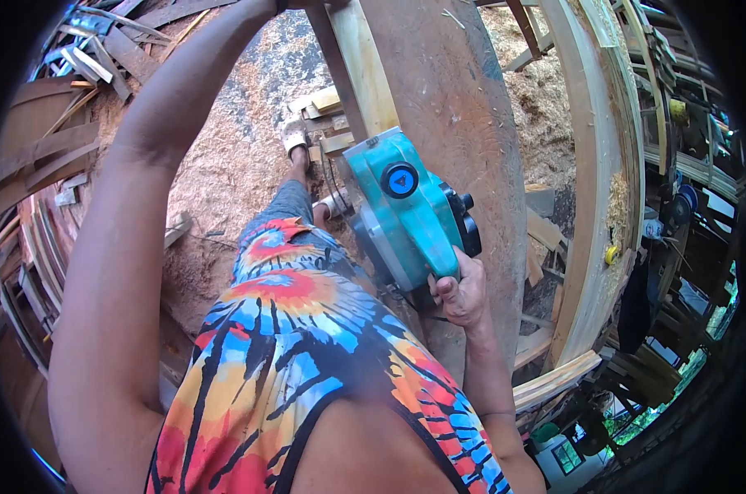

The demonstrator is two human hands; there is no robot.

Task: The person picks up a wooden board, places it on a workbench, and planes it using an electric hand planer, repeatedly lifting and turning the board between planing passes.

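**Right Hand Closed on the Planer, Left Arm Stretched Ahead**

Nearest us, below our colourful top [299, 329], our right hand [463, 292] is wrapped around the rear handle of the green planer [406, 206], fingers closed with no visible gap. The planer sits at the near end of the visible stretch of pale board [365, 70], beside the wide brown bench [447, 82]. We judge this to be a smoothing pass along the board. Moving the planer would call for a level sole, steady pressure and fingers clear of its underside. Farther out, our left hand [311, 3] reaches the top edge by the board; it is mostly cut off, so we cannot tell its grip. Beyond our feet, shavings [266, 74] cover the ground, with scrap wood [118, 49] piled past them.
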